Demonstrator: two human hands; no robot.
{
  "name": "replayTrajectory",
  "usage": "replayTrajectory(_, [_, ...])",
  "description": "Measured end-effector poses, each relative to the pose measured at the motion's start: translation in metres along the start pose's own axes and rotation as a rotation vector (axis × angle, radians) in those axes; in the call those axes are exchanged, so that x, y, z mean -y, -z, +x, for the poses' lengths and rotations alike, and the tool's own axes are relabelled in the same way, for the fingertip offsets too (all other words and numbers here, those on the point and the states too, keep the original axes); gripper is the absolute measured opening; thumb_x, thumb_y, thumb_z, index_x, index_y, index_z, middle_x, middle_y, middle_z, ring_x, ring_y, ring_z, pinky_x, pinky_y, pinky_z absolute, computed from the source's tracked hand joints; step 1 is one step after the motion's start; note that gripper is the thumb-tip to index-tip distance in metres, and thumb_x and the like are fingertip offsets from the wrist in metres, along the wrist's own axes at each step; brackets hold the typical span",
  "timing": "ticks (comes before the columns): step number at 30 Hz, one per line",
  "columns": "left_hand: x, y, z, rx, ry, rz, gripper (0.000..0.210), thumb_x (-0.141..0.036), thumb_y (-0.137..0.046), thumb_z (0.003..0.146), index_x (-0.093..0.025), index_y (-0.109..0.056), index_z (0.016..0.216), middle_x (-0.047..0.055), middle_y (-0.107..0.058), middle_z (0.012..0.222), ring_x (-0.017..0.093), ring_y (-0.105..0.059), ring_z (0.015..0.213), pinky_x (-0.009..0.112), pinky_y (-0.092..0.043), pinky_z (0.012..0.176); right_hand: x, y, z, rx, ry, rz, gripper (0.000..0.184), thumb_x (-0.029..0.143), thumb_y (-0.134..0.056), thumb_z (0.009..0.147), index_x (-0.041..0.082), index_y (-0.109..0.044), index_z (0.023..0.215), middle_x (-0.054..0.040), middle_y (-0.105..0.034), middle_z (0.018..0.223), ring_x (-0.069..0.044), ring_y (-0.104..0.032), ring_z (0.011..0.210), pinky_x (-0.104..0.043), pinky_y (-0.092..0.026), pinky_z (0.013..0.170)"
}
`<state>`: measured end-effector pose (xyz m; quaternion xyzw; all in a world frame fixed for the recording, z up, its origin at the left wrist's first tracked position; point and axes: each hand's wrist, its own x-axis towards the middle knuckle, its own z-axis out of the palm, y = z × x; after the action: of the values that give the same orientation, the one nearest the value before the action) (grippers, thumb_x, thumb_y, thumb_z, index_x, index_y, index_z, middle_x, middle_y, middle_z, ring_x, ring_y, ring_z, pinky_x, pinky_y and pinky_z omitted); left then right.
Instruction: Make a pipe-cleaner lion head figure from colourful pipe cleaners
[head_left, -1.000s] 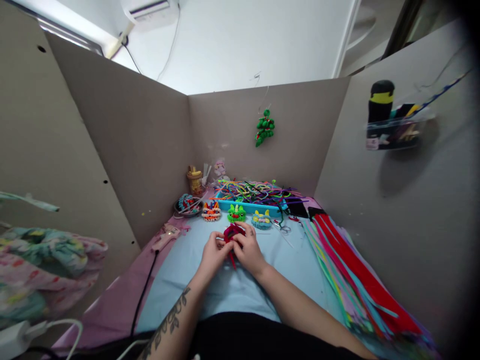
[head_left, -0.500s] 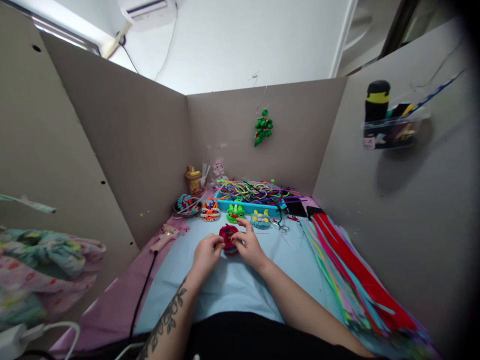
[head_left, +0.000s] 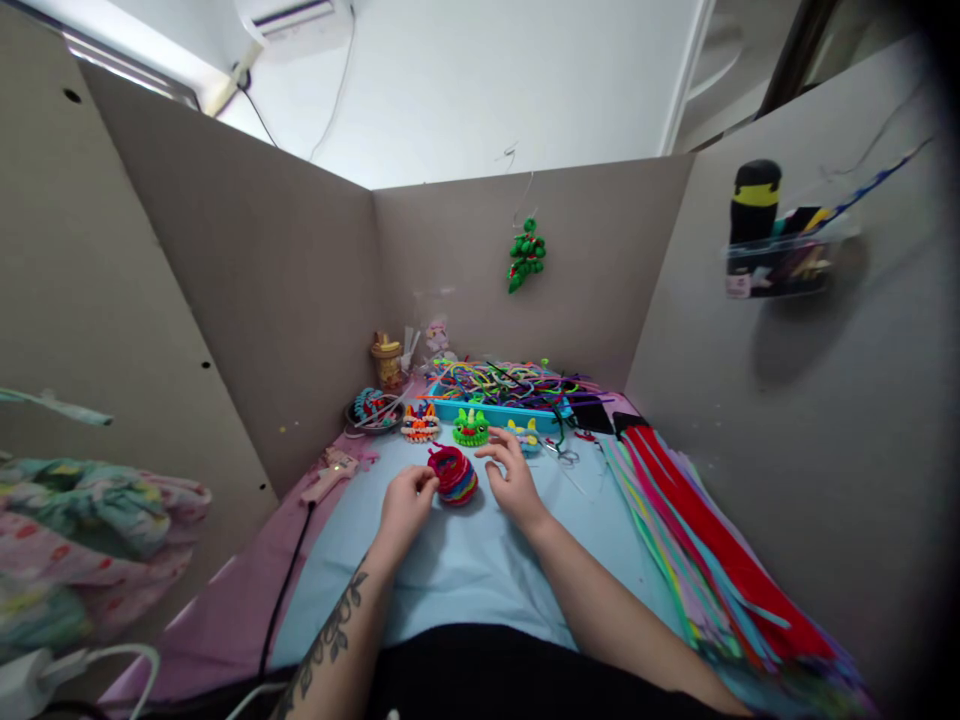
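A round hollow pot shape coiled from pipe cleaners point(head_left: 459, 482), crimson on top with blue and yellow bands below, tilts over the blue cloth. My left hand point(head_left: 407, 503) pinches it at its left rim, the fingertips closed. Just to the right, my right hand point(head_left: 514, 482) is open, its fingers apart and clear of the pot shape. Behind stand an orange pipe-cleaner animal head point(head_left: 421, 424) and a green one point(head_left: 471, 428). A blue and yellow head point(head_left: 525, 436) is partly hidden behind my right fingers.
A blue tray point(head_left: 495, 414) heaped with loose pipe cleaners stands at the back. Scissors point(head_left: 562, 453) lie right of centre. Bundles of pipe cleaners point(head_left: 675, 500) stretch along the right. A glue gun point(head_left: 328, 478) with its black cord and a bowl point(head_left: 375, 425) are at left.
My right hand has let go of the pot shape and moved right, its fingers opening. The pot shape has tipped, showing more of its striped side, with my left hand still on it.
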<state>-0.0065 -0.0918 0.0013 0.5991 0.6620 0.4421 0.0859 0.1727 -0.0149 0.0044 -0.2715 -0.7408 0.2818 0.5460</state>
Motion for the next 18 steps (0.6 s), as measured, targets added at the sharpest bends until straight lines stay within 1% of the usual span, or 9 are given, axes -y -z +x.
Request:
replayTrajectory(2, [0.003, 0.000, 0.001, -0.008, 0.009, -0.022, 0.015, -0.024, -0.050, 0.076, -0.016, -0.063, 0.072, 0.002, -0.060, 0.068, 0.016, -0.055, 0.065, 0.026, -0.041, 0.062, 0.003, 0.000, -0.001, -0.013, 0.022, -0.022, 0.020, 0.012, -0.050, 0.076, 0.021, -0.067, 0.081, -0.0083, -0.048, 0.122, -0.023, -0.051, 0.111, -0.041, -0.040, 0.099])
replayTrajectory(4, [-0.001, 0.000, 0.001, -0.024, -0.001, -0.017, 0.015, -0.024, -0.050, 0.077, -0.017, -0.062, 0.073, 0.002, -0.060, 0.069, 0.016, -0.056, 0.066, 0.026, -0.042, 0.062, 0.006, -0.002, -0.003, 0.012, 0.051, -0.043, 0.017, 0.015, -0.054, 0.077, 0.022, -0.068, 0.082, -0.0079, -0.049, 0.120, -0.023, -0.050, 0.112, -0.041, -0.040, 0.099])
replayTrajectory(7, [-0.015, 0.001, -0.003, -0.039, -0.037, 0.041, 0.016, -0.024, -0.049, 0.079, -0.017, -0.062, 0.077, 0.003, -0.060, 0.075, 0.016, -0.056, 0.068, 0.027, -0.042, 0.065, 0.007, -0.007, -0.007, 0.052, 0.066, -0.051, 0.019, 0.019, -0.058, 0.077, 0.024, -0.067, 0.093, -0.0079, -0.047, 0.123, -0.024, -0.047, 0.116, -0.041, -0.038, 0.101])
replayTrajectory(9, [-0.026, 0.000, -0.006, -0.011, -0.069, 0.080, 0.017, -0.023, -0.047, 0.082, -0.018, -0.063, 0.080, 0.004, -0.061, 0.077, 0.016, -0.056, 0.071, 0.028, -0.043, 0.068, 0.004, -0.010, -0.008, 0.064, 0.042, -0.051, 0.021, 0.020, -0.060, 0.076, 0.024, -0.066, 0.096, -0.0083, -0.046, 0.124, -0.025, -0.045, 0.119, -0.042, -0.036, 0.103])
replayTrajectory(13, [-0.040, -0.002, -0.010, 0.031, -0.113, 0.129, 0.018, -0.022, -0.047, 0.083, -0.020, -0.065, 0.084, 0.005, -0.062, 0.080, 0.017, -0.057, 0.075, 0.028, -0.043, 0.070, 0.000, -0.012, -0.008, 0.063, -0.027, -0.063, 0.010, 0.021, -0.060, 0.077, 0.022, -0.068, 0.082, -0.0077, -0.046, 0.124, -0.025, -0.045, 0.118, -0.042, -0.036, 0.102])
replayTrajectory(15, [-0.041, -0.004, -0.010, 0.035, -0.130, 0.141, 0.019, -0.020, -0.047, 0.083, -0.020, -0.066, 0.086, 0.005, -0.063, 0.081, 0.017, -0.057, 0.075, 0.028, -0.042, 0.070, 0.000, -0.010, -0.008, 0.058, 0.020, -0.092, 0.011, 0.020, -0.059, 0.078, 0.022, -0.069, 0.079, -0.0075, -0.047, 0.123, -0.025, -0.046, 0.117, -0.043, -0.038, 0.100])
replayTrajectory(18, [-0.042, -0.007, -0.011, 0.037, -0.161, 0.178, 0.021, -0.019, -0.046, 0.084, -0.020, -0.067, 0.085, 0.005, -0.061, 0.079, 0.016, -0.057, 0.074, 0.027, -0.042, 0.069, 0.004, -0.008, -0.009, 0.082, 0.171, -0.152, 0.017, 0.017, -0.056, 0.080, 0.025, -0.070, 0.080, -0.0062, -0.050, 0.121, -0.025, -0.045, 0.116, -0.045, -0.038, 0.099])
